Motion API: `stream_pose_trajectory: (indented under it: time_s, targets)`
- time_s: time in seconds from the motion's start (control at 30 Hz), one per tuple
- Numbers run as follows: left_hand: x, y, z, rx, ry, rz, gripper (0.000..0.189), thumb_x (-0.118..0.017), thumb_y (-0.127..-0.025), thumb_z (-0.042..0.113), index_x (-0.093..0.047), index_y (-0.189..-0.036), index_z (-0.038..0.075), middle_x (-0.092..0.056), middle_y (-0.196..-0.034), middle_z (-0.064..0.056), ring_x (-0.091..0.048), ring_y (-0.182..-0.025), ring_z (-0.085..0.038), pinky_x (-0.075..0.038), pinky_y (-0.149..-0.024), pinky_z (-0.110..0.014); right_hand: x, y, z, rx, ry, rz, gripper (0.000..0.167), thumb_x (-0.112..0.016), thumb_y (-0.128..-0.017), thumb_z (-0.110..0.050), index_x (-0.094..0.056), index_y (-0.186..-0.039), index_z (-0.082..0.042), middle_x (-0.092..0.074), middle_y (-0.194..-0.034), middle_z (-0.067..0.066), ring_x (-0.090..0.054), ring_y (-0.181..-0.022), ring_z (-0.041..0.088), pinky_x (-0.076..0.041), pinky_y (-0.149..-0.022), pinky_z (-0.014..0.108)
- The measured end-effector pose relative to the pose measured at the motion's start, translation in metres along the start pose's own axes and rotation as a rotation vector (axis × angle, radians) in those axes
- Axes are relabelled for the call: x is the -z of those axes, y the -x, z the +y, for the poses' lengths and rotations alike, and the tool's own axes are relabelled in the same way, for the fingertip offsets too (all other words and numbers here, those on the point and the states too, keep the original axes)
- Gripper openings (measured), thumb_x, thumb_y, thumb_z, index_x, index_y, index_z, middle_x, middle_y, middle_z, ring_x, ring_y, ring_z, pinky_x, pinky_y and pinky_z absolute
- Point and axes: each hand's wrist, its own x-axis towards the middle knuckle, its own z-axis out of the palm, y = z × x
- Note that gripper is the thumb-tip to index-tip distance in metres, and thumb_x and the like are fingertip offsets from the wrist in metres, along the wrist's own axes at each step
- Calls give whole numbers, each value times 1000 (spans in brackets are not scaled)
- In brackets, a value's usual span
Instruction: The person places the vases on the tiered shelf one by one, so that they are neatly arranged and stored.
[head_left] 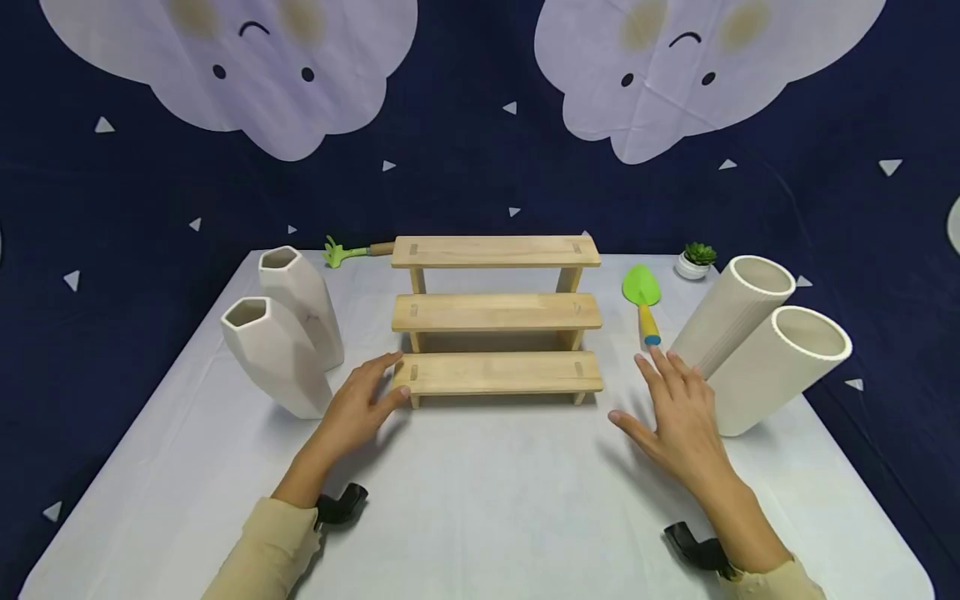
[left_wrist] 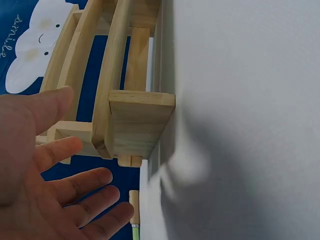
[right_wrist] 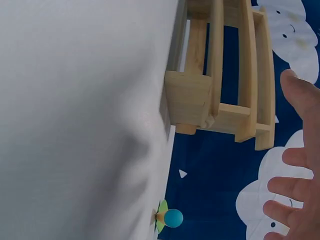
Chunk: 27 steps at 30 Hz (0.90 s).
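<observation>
A three-tier wooden shelf (head_left: 498, 372) stands at the middle of the table. By its lower left end is my left hand (head_left: 358, 404), thumb spread from the fingers, holding nothing. The left wrist view shows that hand (left_wrist: 45, 185) beside the shelf's end (left_wrist: 142, 117), with a gap visible there. My right hand (head_left: 682, 412) hovers right of the shelf, fingers spread, in front of a green trowel (head_left: 642, 287) with a yellow and blue handle. In the right wrist view the shelf (right_wrist: 187, 97) stands apart from the spread fingers (right_wrist: 290, 187).
Two white faceted vases (head_left: 277, 358) stand at the left. Two tall white cylindrical vases (head_left: 772, 375) are at the right, close to my right hand. A small green hand rake (head_left: 348, 252) lies behind the shelf's left side. A potted succulent (head_left: 696, 261) sits at the back right.
</observation>
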Motion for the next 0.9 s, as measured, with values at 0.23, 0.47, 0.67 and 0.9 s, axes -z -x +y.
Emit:
stream_pose_trajectory:
  time_s: [0.23, 0.47, 0.67, 0.9]
  targets:
    - [-1, -7, -6, 34, 105, -34, 54, -61, -92, 28, -44, -141, 11, -46, -142, -17, -44, -129, -38, -38, -103, -53, 6, 5, -1, 9, -78, 88, 80, -76, -73, -39, -44, -138, -6, -45, -141, 20, -37, -128, 40, -25, -101, 60]
    - [-2, -8, -10, 34, 201, -54, 52, -62, -92, 23, -46, -139, 10, -45, -144, -17, -40, -134, -35, -40, -104, -50, 14, 10, -2, -2, -117, 127, 75, -75, -75, -36, -46, -136, -3, -48, -137, 21, -38, -124, 40, -27, -97, 56]
    - [-4, -8, -13, 57, 265, -70, 50, -61, -92, 25, -46, -139, 13, -43, -145, -15, -39, -135, -36, -40, -104, -48, 19, 16, 0, -6, -158, 196, 76, -57, -85, -61, -50, -133, -2, -51, -134, 22, -39, -120, 42, -26, -99, 47]
    - [-6, -9, -15, 71, 323, -89, 48, -60, -93, 24, -48, -138, 12, -42, -146, -16, -40, -134, -37, -42, -103, -45, 23, 24, 7, -7, -182, 299, 82, -49, -84, -68, -55, -128, 1, -54, -126, 25, -42, -115, 44, -24, -103, 33]
